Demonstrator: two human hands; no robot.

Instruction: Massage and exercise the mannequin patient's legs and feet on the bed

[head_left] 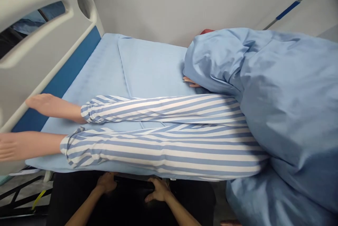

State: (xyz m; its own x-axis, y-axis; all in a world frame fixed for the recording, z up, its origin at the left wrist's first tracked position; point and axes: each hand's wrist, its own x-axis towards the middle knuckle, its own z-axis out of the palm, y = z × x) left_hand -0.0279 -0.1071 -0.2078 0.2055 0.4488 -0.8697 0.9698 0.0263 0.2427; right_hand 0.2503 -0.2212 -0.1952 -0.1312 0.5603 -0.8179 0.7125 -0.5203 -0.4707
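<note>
My left hand [107,182] and my right hand [158,189] reach forward from the bottom of the view. Both curl over a black bar [134,183] along the near side of a hospital bed, though it is partly hidden and hard to make out. Just beyond them lies a patient manikin's legs in blue-and-white striped trousers [163,138], with bare feet [43,104] pointing toward the footboard. A blue duvet [280,95] covers its upper body, and a small manikin hand [191,83] pokes out from under it.
A white plastic footboard [44,42] stands at the left end of the light blue mattress [150,65]. A grey wall runs behind the bed. A blue-and-grey pole [295,5] crosses the top right. A metal bed frame [21,194] shows at lower left, and fingers [231,223] appear at the bottom right edge.
</note>
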